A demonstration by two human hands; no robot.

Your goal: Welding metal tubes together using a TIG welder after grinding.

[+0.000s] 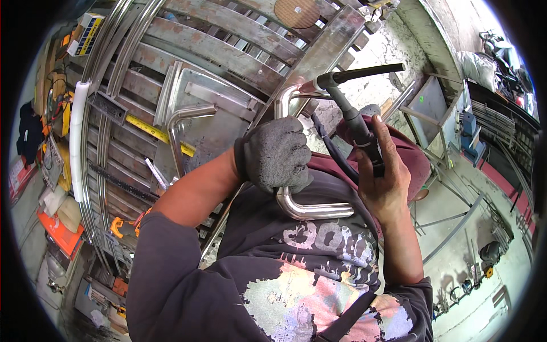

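Observation:
A dark grey work glove covers my left hand (276, 154), which is closed in a fist around the middle of a shiny bent metal tube (319, 211). The tube is held close to my chest, one bend above the fist and one below it. Bare fingers of my right hand (390, 182) grip the black handle of a TIG welding torch (356, 122). Its pinkish cup (307, 86) is at the tube's upper bend; whether they touch, I cannot tell. A dark cable (330, 145) hangs beside the torch.
Another bent tube (174, 128) lies by a flat metal plate (213, 100) on the slatted metal bench (216, 40). A yellow level or rule (147, 130) and long shiny tubes (103, 171) are to the left. A round brown disc (297, 12) sits at the far edge.

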